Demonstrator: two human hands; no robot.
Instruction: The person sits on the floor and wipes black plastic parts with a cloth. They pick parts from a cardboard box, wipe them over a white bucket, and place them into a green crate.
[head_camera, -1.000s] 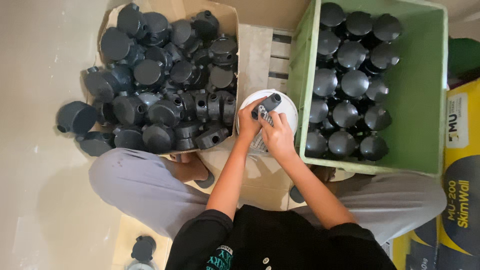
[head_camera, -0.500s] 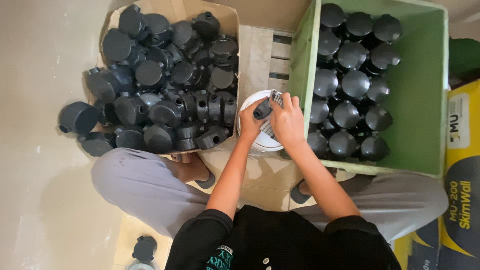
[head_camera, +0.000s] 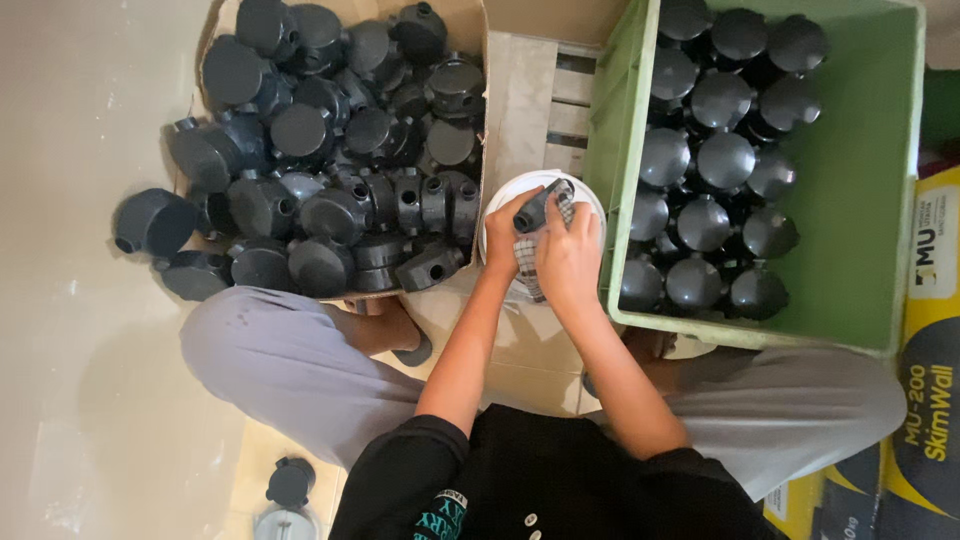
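Observation:
My left hand (head_camera: 503, 240) grips a dark grey plastic round fitting (head_camera: 536, 208) over a white bowl (head_camera: 525, 185). My right hand (head_camera: 570, 258) presses a checked cloth (head_camera: 530, 262) against that fitting. Both hands sit between a cardboard box (head_camera: 470, 20) heaped with the same dark fittings (head_camera: 330, 150) on the left and a green crate (head_camera: 860, 180) holding rows of them (head_camera: 715, 160) on the right.
Loose fittings (head_camera: 150, 222) have spilled from the box onto the pale tiled floor. Another fitting (head_camera: 290, 482) and a small lid lie near my left knee. A yellow and black sack (head_camera: 930, 380) lies at the right edge. My crossed legs frame the bowl.
My hands have turned the fitting and shifted the cloth slightly over the bowl; everything else stays put.

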